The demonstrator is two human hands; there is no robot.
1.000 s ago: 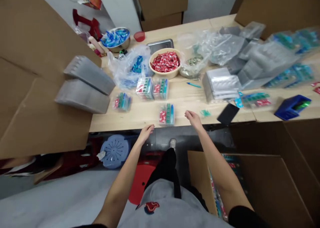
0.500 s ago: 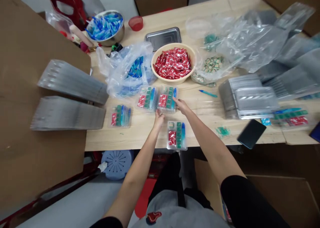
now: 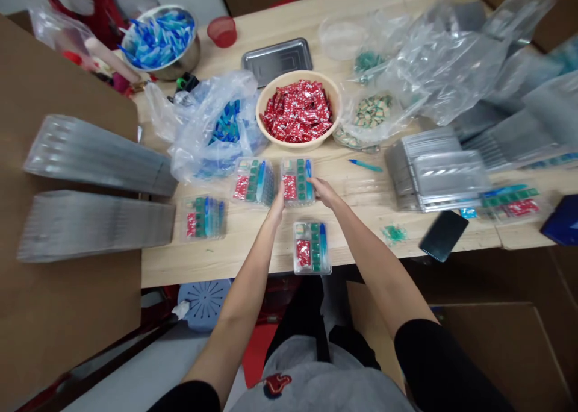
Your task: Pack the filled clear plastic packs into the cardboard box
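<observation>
Clear plastic pack stack (image 3: 295,182), frame centre: left hand (image 3: 277,205) and right hand (image 3: 324,192) grasp its opposite sides, grip partly hidden. Judged light, thin-walled, slippery, prone to denting; best held by lower side walls with even, gentle pressure.

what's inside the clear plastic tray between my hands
A red-and-white packet, a column of green pieces, a blue stick-shaped item and a pale square show. Anything beneath them is covered.

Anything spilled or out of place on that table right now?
Yes: loose green bits lie scattered on the tabletop outside any container, left of the black phone. The phone also sits askew, one corner seeming to poke past the front edge.
</observation>
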